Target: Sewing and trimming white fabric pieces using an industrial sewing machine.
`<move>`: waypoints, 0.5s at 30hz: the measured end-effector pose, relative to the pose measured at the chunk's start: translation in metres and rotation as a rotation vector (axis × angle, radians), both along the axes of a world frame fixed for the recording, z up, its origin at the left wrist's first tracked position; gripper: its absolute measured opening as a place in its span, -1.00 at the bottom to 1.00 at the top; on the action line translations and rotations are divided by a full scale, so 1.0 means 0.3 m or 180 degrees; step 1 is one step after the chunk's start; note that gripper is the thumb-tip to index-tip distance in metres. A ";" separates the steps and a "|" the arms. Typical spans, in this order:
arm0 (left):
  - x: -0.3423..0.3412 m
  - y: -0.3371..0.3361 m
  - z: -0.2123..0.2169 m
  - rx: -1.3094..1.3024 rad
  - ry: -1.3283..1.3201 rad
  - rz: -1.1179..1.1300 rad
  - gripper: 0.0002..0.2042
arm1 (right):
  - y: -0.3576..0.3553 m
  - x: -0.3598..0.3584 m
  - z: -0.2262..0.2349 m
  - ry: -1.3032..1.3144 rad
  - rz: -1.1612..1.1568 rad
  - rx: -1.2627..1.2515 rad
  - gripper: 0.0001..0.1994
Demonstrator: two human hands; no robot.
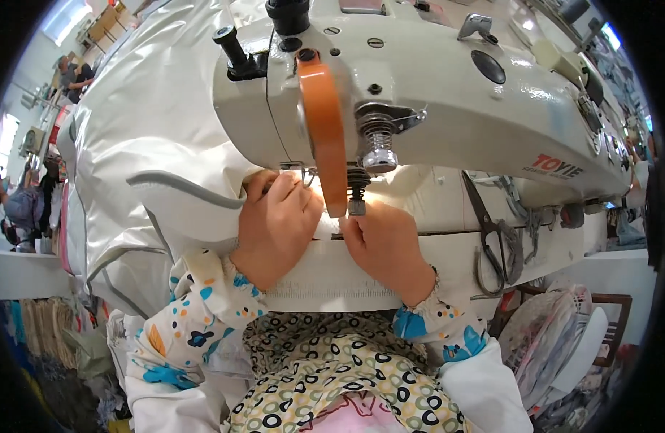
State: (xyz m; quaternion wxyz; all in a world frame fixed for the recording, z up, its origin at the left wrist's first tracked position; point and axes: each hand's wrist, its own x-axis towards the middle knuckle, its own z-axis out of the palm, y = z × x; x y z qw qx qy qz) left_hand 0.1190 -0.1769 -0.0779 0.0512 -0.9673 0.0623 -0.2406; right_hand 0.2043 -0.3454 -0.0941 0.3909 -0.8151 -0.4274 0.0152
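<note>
Item: glossy white padded fabric [159, 123], under the needle of the cream industrial sewing machine [433, 94], counter's front edge. Left hand [275, 224] pinching fabric; right hand [383, 242] closed, apparently pressing it. Best practice: fingertips clear, feed even. Black scissors [495, 238] lying right.

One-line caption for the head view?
Both hands, left hand and right hand, press white fabric under the sewing machine.

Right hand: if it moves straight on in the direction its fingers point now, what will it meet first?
The right hand points up and left toward the needle area, so it would probably first meet the presser foot bar just behind the orange guard. The left hand lies close beside that line; depth is unclear.
</note>
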 end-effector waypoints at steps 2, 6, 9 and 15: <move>0.008 0.014 0.002 0.0079 -0.0009 -0.0021 -0.85 | -0.014 -0.026 -0.002 0.0010 -0.0141 0.0159 -0.95; 0.011 0.036 0.013 0.0154 0.0028 -0.0255 -0.84 | -0.042 -0.080 -0.005 0.0370 -0.0110 0.0761 -0.90; 0.001 0.044 0.027 -0.0267 0.0267 -0.0282 -0.82 | -0.042 -0.082 -0.008 0.0061 0.0078 0.0906 -0.85; -0.009 0.034 0.052 0.0313 0.0351 -0.0463 -0.85 | -0.004 -0.029 -0.010 -0.0070 0.0132 0.0581 -0.77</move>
